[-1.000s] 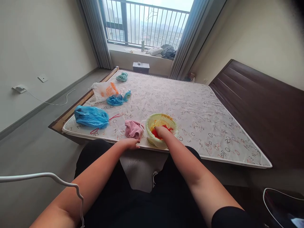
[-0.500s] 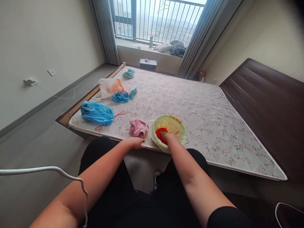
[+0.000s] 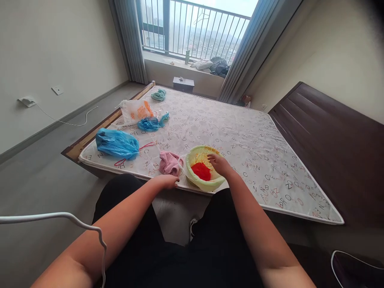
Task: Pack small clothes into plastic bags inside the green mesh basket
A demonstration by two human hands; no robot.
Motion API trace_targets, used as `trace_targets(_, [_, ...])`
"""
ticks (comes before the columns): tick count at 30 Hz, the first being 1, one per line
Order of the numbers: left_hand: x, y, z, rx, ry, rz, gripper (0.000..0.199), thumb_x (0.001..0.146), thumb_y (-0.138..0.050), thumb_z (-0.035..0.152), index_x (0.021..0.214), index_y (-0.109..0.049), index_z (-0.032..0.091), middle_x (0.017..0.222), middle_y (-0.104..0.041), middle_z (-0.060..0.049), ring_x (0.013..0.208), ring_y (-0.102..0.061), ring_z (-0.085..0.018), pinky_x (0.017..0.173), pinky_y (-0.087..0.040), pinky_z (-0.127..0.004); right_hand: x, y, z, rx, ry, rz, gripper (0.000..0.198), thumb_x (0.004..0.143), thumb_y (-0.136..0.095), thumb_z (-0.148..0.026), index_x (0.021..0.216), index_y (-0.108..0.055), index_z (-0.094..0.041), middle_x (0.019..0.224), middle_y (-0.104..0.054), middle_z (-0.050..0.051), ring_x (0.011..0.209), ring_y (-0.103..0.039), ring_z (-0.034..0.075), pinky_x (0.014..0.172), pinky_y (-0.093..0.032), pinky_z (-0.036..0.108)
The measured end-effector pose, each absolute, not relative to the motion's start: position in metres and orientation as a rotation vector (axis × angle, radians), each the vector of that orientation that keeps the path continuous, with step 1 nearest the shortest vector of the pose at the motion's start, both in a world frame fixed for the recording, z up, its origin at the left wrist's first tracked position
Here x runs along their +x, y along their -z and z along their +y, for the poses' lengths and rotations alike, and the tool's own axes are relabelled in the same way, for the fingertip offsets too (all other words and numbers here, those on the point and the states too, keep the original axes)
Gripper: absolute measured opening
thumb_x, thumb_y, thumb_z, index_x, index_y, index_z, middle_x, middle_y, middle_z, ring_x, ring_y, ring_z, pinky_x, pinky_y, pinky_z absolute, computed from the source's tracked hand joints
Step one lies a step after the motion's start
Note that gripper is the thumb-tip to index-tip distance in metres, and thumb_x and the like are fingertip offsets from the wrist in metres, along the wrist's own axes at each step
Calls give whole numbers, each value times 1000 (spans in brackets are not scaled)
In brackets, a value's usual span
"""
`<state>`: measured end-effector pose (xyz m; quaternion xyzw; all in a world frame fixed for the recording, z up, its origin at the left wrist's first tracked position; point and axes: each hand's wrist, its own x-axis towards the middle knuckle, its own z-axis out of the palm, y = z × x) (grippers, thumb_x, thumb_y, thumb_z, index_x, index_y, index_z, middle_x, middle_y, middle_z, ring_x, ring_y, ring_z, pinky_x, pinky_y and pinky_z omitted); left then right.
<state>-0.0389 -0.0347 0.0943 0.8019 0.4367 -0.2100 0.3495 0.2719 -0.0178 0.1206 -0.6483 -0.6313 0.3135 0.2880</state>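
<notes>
A pale green basket (image 3: 192,182) sits at the mattress's near edge, with a bright red piece (image 3: 201,171) lying inside; its kind is unclear. Over the basket's right side hovers my right hand (image 3: 219,164), fingers apart and holding nothing. My left hand (image 3: 168,181) rests at the mattress edge, just below a crumpled pink cloth (image 3: 169,162), its fingers stretched out toward the basket. Whether those fingers touch the cloth is hard to see. A thin white strip lies between cloth and basket.
On the mattress (image 3: 240,140) to the left lie a blue plastic bag (image 3: 117,144) with red cords, a smaller blue bag (image 3: 149,124), a white-and-orange bag (image 3: 135,112) and a teal bundle (image 3: 158,95). A white cable (image 3: 69,216) crosses my left forearm.
My right hand has lifted off the red piece and moved up and right, its fingers now apart. The left hand stays by the pink cloth. The view has shifted slightly.
</notes>
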Motion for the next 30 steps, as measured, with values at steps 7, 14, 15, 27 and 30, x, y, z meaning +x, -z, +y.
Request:
trace_targets(7, [-38,-86,-29,2111,550,1122,53,97,-56,34,148,-58,25,156,-55,-11,142,-53,-32,116,-40,-41,306,-90,-82,-1747,-542,-745,31,85,-53,-41,110,-59,-24,114,-68,8,102,-67,22,88,-58,37])
trace_targets(14, [-33,-84,-23,2111,524,1145,55,93,-61,39,145,-61,22,152,-59,-14,137,-58,-34,111,-43,-41,294,-65,-82,-1774,-1110,-408,30,88,-47,-52,111,-46,-32,105,-63,4,91,-68,20,72,-61,36])
trace_targets(15, [-33,-85,-23,2114,532,1133,55,94,-60,38,145,-61,21,152,-59,-15,137,-57,-35,111,-43,-41,292,-67,-80,-1752,-1119,-379,32,88,-50,-51,113,-45,-32,108,-64,4,92,-68,20,72,-61,36])
trace_targets(27, [-33,-81,-28,2098,545,1167,56,90,-65,37,142,-63,18,152,-58,-15,139,-54,-34,114,-40,-40,279,-70,-75,-1736,-1210,-380,59,84,-56,-23,138,-37,-35,113,-68,5,80,-71,18,66,-62,36])
trace_targets(30, [-33,-82,-27,2112,574,1145,55,92,-61,38,143,-62,19,153,-57,-14,142,-53,-34,116,-39,-41,279,-67,-74,-1729,-1176,-420,55,83,-57,-24,134,-42,-34,110,-69,4,78,-72,19,65,-63,37])
